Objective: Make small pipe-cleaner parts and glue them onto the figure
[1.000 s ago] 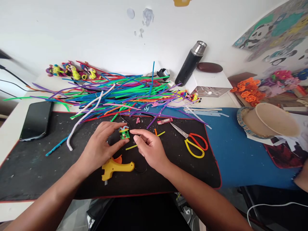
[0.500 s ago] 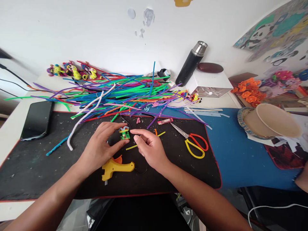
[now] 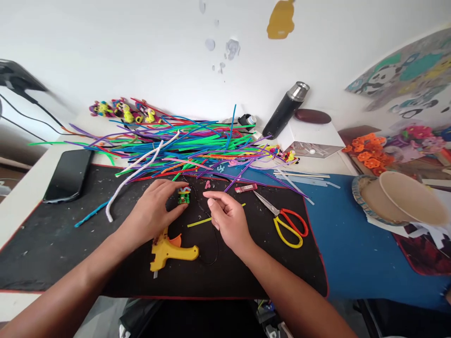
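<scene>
My left hand (image 3: pixel 155 205) pinches a small green figure (image 3: pixel 183 195) with a red and pale blue top between thumb and fingers. To its right, my right hand (image 3: pixel 227 217) is apart from the figure, thumb close to the bent index finger; whether anything small is between them cannot be seen. Below my left hand lies a yellow glue gun (image 3: pixel 172 252) with an orange trigger. A short yellow-green pipe cleaner (image 3: pixel 199 222) rests on the black mat (image 3: pixel 246 277) between the hands. Scissors (image 3: pixel 282 219) with red and yellow handles lie open to the right.
A heap of coloured pipe cleaners (image 3: pixel 197 143) spreads along the back. At left is a phone (image 3: pixel 68 174). Finished-looking fuzzy figures (image 3: pixel 123 111) sit by the wall. A black flask (image 3: pixel 286 110), a white box (image 3: pixel 313 136) and a bowl (image 3: pixel 369 197) stand at right.
My right hand has drawn back from the green figure, leaving a wider gap. My left hand still holds the figure. The view has tilted upward, showing more wall.
</scene>
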Tool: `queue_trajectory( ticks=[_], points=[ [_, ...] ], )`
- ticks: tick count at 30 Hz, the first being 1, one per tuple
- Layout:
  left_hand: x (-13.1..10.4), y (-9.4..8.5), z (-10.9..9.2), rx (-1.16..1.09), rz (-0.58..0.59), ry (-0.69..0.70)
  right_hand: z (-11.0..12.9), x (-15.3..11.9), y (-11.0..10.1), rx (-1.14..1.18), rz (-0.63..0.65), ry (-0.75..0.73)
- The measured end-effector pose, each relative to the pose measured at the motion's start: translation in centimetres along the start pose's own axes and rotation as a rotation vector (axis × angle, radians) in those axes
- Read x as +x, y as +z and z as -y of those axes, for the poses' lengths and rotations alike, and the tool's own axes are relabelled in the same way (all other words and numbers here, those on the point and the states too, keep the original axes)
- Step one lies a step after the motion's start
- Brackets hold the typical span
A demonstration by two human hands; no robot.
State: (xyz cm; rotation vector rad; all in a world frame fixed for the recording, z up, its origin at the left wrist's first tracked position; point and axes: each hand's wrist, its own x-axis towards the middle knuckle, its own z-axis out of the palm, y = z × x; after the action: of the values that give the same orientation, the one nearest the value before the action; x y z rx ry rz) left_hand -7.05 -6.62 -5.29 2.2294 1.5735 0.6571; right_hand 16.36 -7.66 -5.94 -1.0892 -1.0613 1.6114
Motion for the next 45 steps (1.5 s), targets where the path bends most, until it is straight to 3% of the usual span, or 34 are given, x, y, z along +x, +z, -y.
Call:
queue_trajectory(
  ticks=[8,14,27,34,40,45],
  points=[
    [1.7,0.6,1.2,0.167,0.036,0.029,0.3,0.4,-0.2,-0.021,-0.042,-0.009],
    [1.6,1.1,1.9,0.159,0.058,0.032,-0.3,0.4,-0.5,-0.03,-0.057,-0.007],
    [-1.2,-4.0,2.1,0.066,-0.129,-0.124,-0.9,0.1,-0.3,-0.027,-0.054,0.001],
    [-3.0,-4.7,1.2,-0.008,-0.108,-0.16,-1.0,-0.2,-0.2,-0.049,-0.059,0.005],
    [-4.0,-4.4,0.6,-0.05,-0.01,-0.095,-1.1,-0.4,0.0,-0.089,-0.05,0.017],
    [-5.1,-6.2,2.0,0.053,-0.106,-0.209,-1.1,-0.7,-0.1,-0.113,-0.038,0.006]
  ],
)
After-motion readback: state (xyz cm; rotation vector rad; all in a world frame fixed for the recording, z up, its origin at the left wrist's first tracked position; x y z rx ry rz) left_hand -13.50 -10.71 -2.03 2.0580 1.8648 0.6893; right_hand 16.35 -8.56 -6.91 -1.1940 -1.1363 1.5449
